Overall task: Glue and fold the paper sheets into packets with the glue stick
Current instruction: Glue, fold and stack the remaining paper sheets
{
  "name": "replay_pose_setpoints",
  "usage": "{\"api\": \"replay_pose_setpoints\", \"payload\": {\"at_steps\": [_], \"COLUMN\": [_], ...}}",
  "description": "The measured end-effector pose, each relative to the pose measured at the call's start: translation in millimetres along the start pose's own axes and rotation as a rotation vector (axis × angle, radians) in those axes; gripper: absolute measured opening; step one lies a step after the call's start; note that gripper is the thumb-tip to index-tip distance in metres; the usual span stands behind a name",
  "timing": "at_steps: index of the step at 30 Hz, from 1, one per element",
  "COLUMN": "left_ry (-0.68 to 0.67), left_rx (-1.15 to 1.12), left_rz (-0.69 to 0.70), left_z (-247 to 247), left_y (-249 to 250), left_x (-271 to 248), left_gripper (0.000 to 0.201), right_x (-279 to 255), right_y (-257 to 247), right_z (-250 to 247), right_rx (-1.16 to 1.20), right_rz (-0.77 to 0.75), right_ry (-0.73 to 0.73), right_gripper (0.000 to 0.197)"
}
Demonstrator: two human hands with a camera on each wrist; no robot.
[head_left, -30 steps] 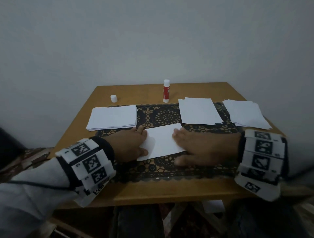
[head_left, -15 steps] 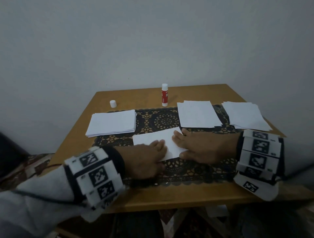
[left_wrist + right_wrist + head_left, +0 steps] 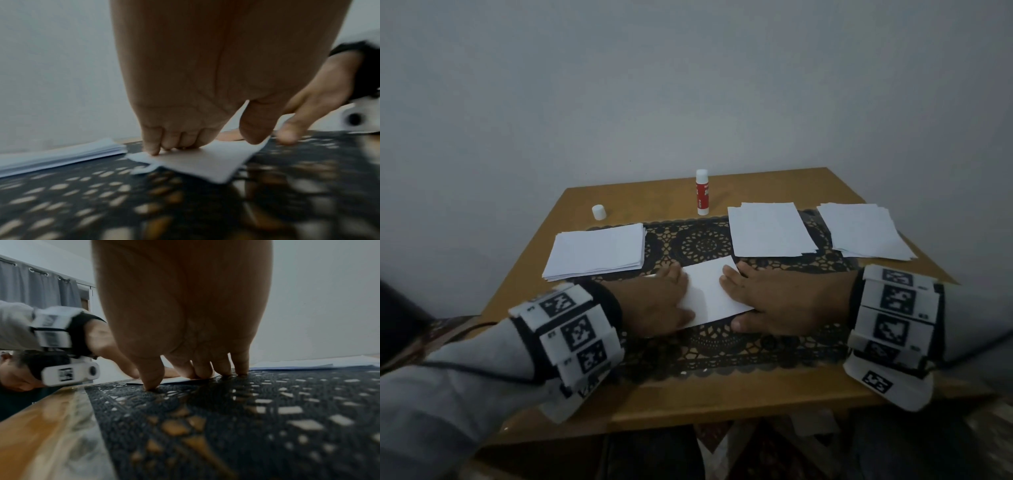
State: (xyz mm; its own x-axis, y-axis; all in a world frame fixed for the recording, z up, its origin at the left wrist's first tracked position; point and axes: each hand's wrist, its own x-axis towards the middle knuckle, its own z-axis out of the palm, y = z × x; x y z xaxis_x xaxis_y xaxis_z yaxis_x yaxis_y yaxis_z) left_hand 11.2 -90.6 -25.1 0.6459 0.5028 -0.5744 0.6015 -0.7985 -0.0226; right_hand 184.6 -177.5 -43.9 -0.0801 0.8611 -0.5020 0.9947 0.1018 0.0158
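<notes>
Two hands flat on folded paper (image 3: 710, 291), glue stick (image 3: 702, 192) label unreadable

Centre frame, white paper sheet (image 3: 710, 291) lies on a black lace-patterned mat (image 3: 705, 346); above, a red-and-white glue stick (image 3: 702, 192) on the seemingly honey-brown table (image 3: 722, 401).

The left hand (image 3: 664, 301) has slid back leftward along the folded sheet (image 3: 710, 294), uncovering its middle.

sleeves (image 3: 441, 387): light grey | wrist bands (image 3: 571, 335): white blocks, black square markers, black straps
</notes>
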Motion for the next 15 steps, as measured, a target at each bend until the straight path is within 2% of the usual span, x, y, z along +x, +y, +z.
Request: {"api": "replay_pose_setpoints", "payload": {"at_steps": [3,4,8,12,13,15], "left_ry": [-0.054,-0.052,0.009,-0.055,-0.054,-0.022], "left_rx": [0.022,0.011,0.023,0.057,0.06,0.033], "left_rz": [0.134,0.14,0.013,0.186,0.202,0.137], "left_z": [9,9,9,32,34,32], "left_y": [13,11,-4,15,16,6], "left_x": [-11,-12,-14,-37,-40,-35], "left_gripper": [0.073,0.072,0.075,0.083,0.083,0.08], "right_x": [1,1,-1,0,0,0], "right_y": [1,1,1,1,1,2], "right_z": [1,0,0,0,-1,-1], "right_rx": [0.008,0.013,0.023,0.016,0.015,0.022], "right_rz": [0.002,0.001,-0.001,-0.004,-0.003,-0.003], "right_ry": [0.003,0.002,0.002,0.009,0.009,0.005], "right_gripper": [0.078,0.078,0.078,0.078,0.078,0.078]}}
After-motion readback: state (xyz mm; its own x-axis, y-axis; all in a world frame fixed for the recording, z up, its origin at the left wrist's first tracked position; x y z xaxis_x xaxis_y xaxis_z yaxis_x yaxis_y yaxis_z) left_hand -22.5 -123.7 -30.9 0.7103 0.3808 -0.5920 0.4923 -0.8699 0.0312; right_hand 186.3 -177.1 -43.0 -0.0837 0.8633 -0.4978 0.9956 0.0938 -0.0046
